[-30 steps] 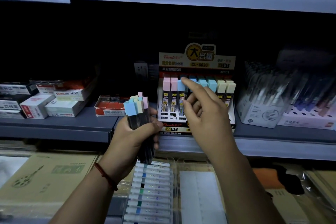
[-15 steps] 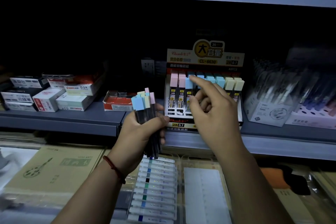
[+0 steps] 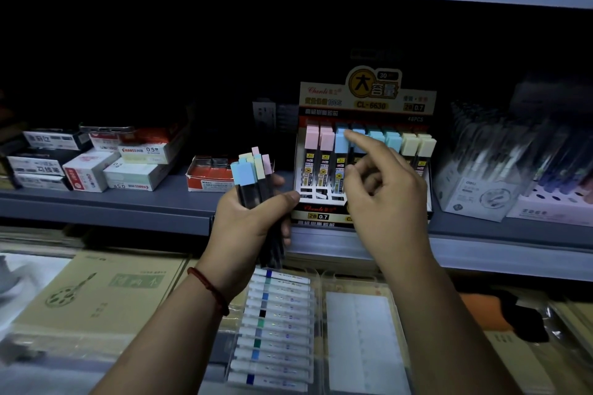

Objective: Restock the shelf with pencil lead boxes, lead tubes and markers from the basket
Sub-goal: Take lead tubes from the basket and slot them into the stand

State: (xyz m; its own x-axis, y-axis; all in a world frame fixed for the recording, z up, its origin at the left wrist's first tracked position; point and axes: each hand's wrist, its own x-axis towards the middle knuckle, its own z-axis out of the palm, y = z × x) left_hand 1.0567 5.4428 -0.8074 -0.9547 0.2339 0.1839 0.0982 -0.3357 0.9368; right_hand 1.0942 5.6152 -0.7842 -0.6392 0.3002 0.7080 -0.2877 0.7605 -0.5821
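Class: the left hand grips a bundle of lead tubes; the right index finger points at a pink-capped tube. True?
No: the head view shows the right hand pointing at a blue-capped tube, not pink; the left hand does grip the bundle.

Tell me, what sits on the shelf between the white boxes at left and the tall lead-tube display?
A low red box on the grey shelf, seen in the head view.

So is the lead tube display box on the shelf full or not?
Not full: the display box has empty cut-out slots at its front left, before the standing lead tubes.
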